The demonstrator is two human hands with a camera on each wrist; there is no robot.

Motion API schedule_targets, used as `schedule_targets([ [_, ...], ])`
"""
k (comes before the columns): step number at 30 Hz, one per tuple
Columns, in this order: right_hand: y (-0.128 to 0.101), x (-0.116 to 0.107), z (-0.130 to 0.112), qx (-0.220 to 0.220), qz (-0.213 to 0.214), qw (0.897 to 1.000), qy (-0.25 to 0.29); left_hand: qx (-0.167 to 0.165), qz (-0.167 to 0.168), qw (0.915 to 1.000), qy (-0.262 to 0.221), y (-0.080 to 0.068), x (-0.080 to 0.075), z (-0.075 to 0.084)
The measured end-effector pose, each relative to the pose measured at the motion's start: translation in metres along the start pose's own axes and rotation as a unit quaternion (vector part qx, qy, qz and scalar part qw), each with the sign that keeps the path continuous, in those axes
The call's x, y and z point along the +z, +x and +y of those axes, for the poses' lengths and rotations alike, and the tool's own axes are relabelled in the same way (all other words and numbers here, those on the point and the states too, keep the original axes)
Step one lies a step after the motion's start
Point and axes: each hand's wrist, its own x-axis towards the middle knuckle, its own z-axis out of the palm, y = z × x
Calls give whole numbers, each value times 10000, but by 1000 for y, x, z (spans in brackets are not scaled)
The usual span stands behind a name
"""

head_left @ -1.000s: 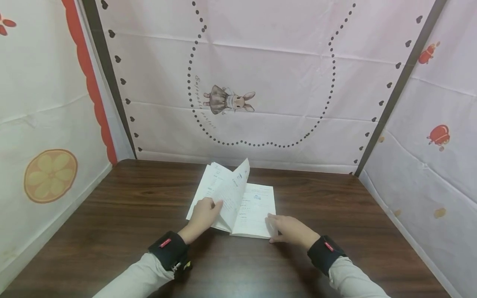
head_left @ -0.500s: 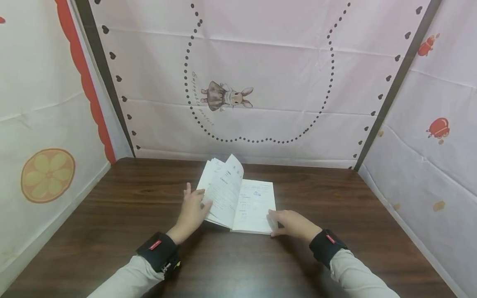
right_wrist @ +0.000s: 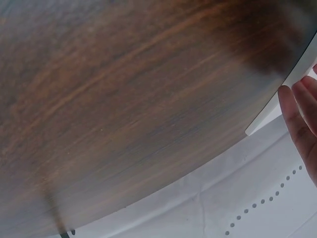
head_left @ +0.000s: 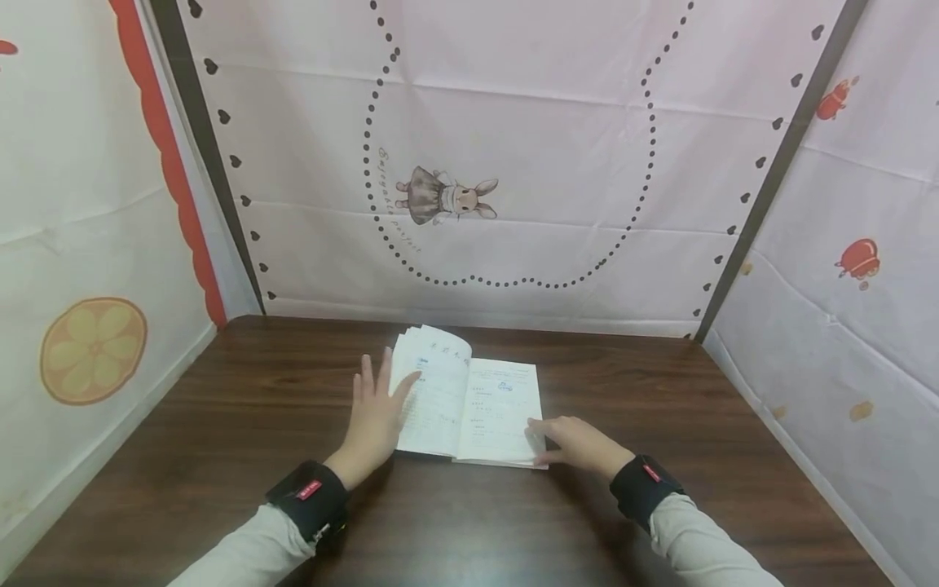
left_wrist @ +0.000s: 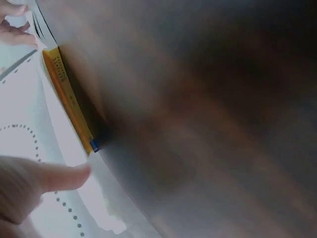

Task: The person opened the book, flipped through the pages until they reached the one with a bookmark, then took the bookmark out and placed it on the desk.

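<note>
Makeshift recording booth — printed cloth walls (head_left: 513,122) round a wooden table (head_left: 220,456)

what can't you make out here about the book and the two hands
- Print on the open book: too small to read in the head view.
- Left hand: the left wrist view shows only one blurred fingertip.
- Right hand: cut off by the edge of the right wrist view; whether its fingertips pinch or just press the page is unclear.
- Table: blurred in both wrist views.
</note>
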Motion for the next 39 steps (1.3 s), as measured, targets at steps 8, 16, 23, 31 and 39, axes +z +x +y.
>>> schedule_targets([
  [8, 6, 0, -3, -207, 105, 9992, -323, 1516, -1643, 9738, 420, -1, -3, 13],
  [16, 8, 2, -5, -270, 330, 9979, -495, 1147, -2520, 9599, 443, -3, -8, 28],
  [23, 12, 9, -7, -397, 491, 9957, -681, 737, -2574, 9626, 423, -8, -4, 35],
  [31, 15, 5, -7, -910, 1307, 9722, -1717, 623, -2646, 9622, 179, -10, 2, 42],
  [39, 18, -20, -17, -1012, 1958, 9553, -1973, 994, -2517, 9622, 306, 4, -3, 46],
])
